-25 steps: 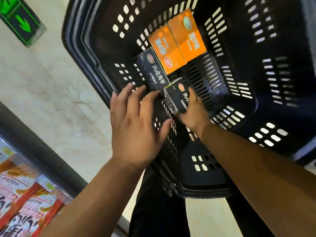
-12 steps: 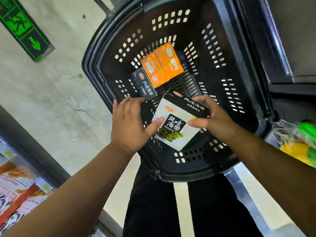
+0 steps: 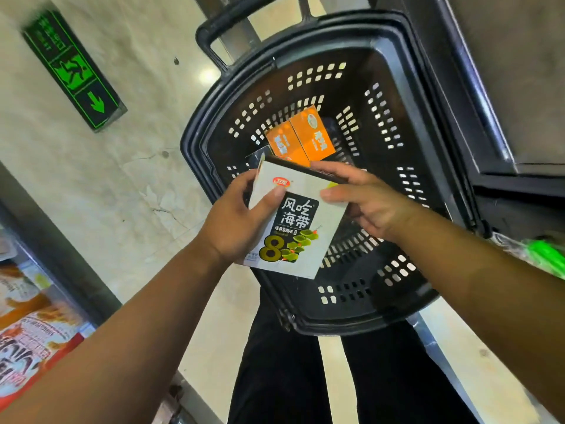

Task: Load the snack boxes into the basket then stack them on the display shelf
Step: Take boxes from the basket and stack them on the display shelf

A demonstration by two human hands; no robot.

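Frame centre: left hand and right hand both grip the white snack box, thumbs on its printed face and fingers curled round its edges. The box is above the black basket. Farther in, upper centre, two orange boxes lie side by side on the basket floor.

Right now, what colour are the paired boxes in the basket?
Both boxes are orange; head view.

Green exit sign set in pale marble.
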